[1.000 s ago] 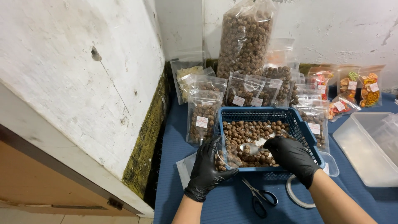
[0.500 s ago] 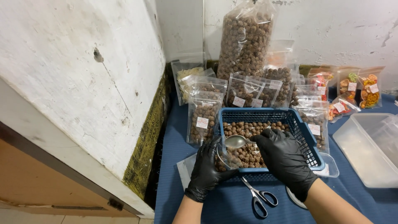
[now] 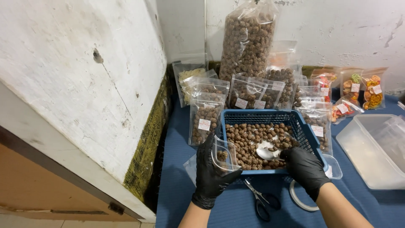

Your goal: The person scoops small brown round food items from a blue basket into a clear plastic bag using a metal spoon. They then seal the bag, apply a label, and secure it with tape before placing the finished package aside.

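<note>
Left hand, black glove, is wrapped around a small clear pouch, held upright with its mouth open at the front-left corner of the blue basket. A few brown balls sit in the pouch bottom. Right hand, also gloved, is closed on the handle of a metal spoon; the spoon bowl is down in the brown balls inside the basket, beside a bare patch of the basket floor. Basket sits on a blue table cover. Scissors lie just in front of the basket, a tape ring beside them. Filled pouches stand behind, a big bag leans on the wall, and a clear tub sits off to the right.
</note>
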